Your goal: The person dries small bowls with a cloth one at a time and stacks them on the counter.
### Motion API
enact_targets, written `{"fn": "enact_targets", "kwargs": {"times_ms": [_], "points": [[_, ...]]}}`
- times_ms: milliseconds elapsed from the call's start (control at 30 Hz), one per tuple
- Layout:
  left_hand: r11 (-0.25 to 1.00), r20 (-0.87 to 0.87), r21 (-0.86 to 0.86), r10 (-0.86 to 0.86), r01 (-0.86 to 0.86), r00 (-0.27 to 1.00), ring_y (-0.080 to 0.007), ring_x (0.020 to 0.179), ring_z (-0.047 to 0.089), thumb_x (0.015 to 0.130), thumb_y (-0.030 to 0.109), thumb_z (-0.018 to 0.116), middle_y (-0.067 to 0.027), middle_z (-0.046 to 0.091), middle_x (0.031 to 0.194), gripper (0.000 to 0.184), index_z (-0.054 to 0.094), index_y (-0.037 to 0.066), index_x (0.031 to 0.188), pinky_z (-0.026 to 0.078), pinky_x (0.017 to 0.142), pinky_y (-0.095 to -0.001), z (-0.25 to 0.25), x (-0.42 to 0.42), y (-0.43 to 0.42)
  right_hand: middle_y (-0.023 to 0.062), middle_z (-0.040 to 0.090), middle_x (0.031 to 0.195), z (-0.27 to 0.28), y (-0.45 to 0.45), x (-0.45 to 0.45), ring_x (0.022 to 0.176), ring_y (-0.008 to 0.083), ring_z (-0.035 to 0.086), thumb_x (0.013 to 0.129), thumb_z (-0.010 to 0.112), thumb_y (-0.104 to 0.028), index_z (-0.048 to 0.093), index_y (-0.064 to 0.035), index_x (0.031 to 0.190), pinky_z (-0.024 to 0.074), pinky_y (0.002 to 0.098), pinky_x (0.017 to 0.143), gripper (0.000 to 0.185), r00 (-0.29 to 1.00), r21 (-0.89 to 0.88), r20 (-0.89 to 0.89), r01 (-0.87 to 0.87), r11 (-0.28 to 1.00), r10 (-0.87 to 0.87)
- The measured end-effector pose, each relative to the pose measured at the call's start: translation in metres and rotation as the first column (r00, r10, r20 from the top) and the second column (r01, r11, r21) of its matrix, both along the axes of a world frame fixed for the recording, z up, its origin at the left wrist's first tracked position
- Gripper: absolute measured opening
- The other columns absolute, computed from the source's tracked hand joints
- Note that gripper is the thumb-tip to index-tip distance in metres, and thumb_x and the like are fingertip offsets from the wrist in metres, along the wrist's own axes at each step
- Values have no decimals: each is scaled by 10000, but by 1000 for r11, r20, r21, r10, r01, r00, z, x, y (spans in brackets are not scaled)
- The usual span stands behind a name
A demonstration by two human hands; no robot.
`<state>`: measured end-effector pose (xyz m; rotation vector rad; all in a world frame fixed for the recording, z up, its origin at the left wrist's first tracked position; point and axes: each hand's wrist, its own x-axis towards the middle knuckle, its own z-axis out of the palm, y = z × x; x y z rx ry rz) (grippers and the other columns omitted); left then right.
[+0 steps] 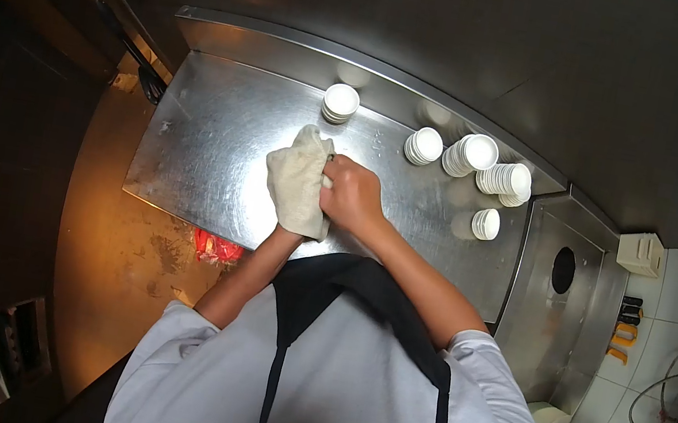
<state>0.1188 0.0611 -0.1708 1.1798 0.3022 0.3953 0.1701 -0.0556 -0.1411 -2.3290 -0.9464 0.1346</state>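
A pale beige cloth (297, 182) is draped over my left hand, above the steel counter (218, 129). Only my left wrist (287, 239) comes out below it; the fingers are hidden. Pressed to the cloth's right edge is my right hand (353, 193), its fingers curled closed on the fabric. Whether anything else lies inside the folds cannot be seen. Just beyond the cloth stands a short stack of small white cups or bowls (340, 104).
More white stacks stand at the counter's back right, among them a taller stack (479, 152) and a small one (486, 224) nearer me. A raised steel backsplash (294, 52) runs behind. To the right is a lower steel basin (574, 224); a red plastic bag (216, 247) shows below the front edge.
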Motion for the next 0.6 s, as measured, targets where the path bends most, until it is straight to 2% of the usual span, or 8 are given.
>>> {"fn": "enact_targets", "kwargs": {"times_ms": [67, 100, 133, 233, 333, 500, 567, 600], "points": [[950, 28, 306, 56, -62, 998, -126, 891, 662, 1112, 237, 595, -41, 664, 986, 186, 654, 66, 1067, 539, 807, -307, 10, 2, 1, 174, 757, 943, -2, -5, 9, 889, 401, 735, 824, 757, -251, 810, -59, 983, 588, 490, 818, 255, 958, 127, -285, 12, 992, 25], [990, -105, -137, -53, 38, 993, -138, 888, 655, 1107, 244, 589, -38, 655, 977, 193, 647, 66, 1060, 537, 815, -312, 15, 2, 2, 172, 758, 951, -3, -5, 7, 889, 400, 736, 825, 759, -252, 814, -64, 991, 590, 485, 818, 257, 970, 157, -242, 34, 987, 5], [826, -230, -562, -109, -41, 967, -149, 885, 648, 1101, 252, 582, -35, 645, 969, 200, 641, 66, 1054, 535, 822, -316, 36, 3, 3, 170, 759, 958, -4, -4, 2, 889, 398, 737, 826, 760, -252, 819, -69, 1000, 592, 480, 817, 260, 980, 185, -200, 51, 981, -13], [722, -132, -690, -50, -55, 990, -167, 930, 646, 1092, 291, 577, -32, 638, 985, 231, 630, 68, 1065, 530, 845, -313, 7, 10, -7, 158, 735, 951, -10, 5, -6, 881, 378, 724, 780, 794, -175, 775, -32, 976, 584, 462, 768, 244, 994, 218, 39, 93, 971, -104], [812, -132, -582, -48, -38, 990, -147, 925, 636, 1094, 326, 594, -22, 638, 989, 272, 618, 57, 1125, 527, 843, -303, -7, 4, -5, 140, 682, 954, -12, 4, 4, 913, 365, 698, 754, 823, -158, 706, -47, 970, 575, 478, 754, 269, 963, 79, 248, 85, 993, -102], [803, -195, -579, 31, -141, 980, -125, 827, 637, 1090, 395, 642, -3, 648, 923, 389, 636, 24, 1210, 543, 807, -312, 14, 6, -1, 159, 711, 1038, -24, -36, 24, 967, 380, 702, 827, 824, -226, 757, -45, 1067, 579, 474, 801, 308, 953, -74, 225, 226, 971, -204], [925, -287, -304, 142, -230, 947, -144, 866, 676, 1074, 390, 660, -24, 693, 961, 412, 664, 16, 1247, 559, 821, -315, -10, 6, 9, 169, 729, 1103, -28, -52, 22, 1004, 387, 706, 876, 810, -248, 777, -45, 1120, 581, 473, 824, 319, 976, -255, 131, 201, 946, -172], [966, -311, -133, 173, -223, 935, -158, 895, 697, 1066, 406, 672, -46, 720, 1025, 457, 662, 5, 1285, 573, 824, -327, -38, 4, 17, 172, 753, 1091, -33, -54, 20, 940, 344, 733, 946, 775, -271, 785, -38, 1170, 588, 431, 808, 323, 954, -161, 265, 184, 970, -137]]}}
